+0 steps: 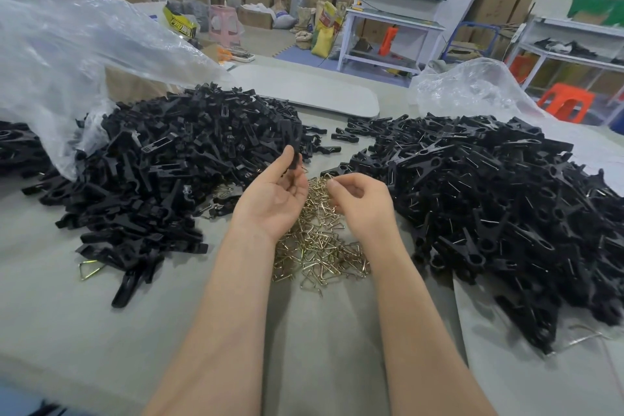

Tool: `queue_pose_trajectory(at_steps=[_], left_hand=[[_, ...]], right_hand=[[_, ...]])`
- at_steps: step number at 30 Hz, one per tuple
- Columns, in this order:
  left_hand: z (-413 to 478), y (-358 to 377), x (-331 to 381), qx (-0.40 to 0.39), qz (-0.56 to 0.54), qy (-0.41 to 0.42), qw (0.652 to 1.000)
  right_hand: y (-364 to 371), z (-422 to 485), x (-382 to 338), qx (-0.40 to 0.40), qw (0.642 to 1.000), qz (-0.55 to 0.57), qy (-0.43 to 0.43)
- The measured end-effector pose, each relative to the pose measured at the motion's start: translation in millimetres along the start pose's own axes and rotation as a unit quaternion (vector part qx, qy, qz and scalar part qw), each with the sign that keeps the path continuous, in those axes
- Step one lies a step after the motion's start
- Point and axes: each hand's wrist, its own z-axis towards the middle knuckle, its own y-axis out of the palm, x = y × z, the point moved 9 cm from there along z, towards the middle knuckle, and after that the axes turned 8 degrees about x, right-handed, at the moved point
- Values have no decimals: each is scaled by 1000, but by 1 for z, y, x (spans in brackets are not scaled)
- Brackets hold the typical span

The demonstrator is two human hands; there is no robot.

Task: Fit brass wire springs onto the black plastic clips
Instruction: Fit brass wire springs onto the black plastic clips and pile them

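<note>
My left hand (275, 194), palm up, pinches a black plastic clip (293, 142) upright between thumb and fingertips, above the far end of the spring heap. A pile of brass wire springs (319, 246) lies on the table between my forearms. My right hand (361, 203) hovers over that pile with fingers curled, its fingertips down among the springs; whether it holds one is hidden. A big heap of bare black clip halves (162, 172) lies to the left. On the right sits a heap of clips with wire springs fitted (499, 199).
Clear plastic bags (67, 54) lie behind the left heap and behind the right heap (472, 91). A loose spring (90, 269) rests by the left heap's front edge. Grey table surface (320, 331) shows between my arms. Cardboard boxes, shelving and stools stand far behind.
</note>
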Motion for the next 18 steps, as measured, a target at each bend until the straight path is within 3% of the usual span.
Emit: queue_pose_trajectory(at_steps=[3,5,6,8,9,10,14,18], left_hand=[[2,-1,4,10,19,34,999],[3,-3,15,37,165,133,977],[1,-2,23,61,284,205,935],[-9,10,31,87,484,330,806],[-14,17,30,82,537,365,756],[-16,22,27,67,564,384,728],[-17,32,15,26,617,425,662],[-21,37,12,3,633,455,626]], right_hand=[[-6,2,-3,19,998,67,2],[-11,2,-4,26,990,135,23],[-13,2,-4,26,983,177,41],[-19,1,0,33,963,255,78],[-23,1,1,41,954,283,94],[-27,1,2,49,946,304,104],[-34,5,4,69,952,281,102],[-34,6,3,86,976,187,68]])
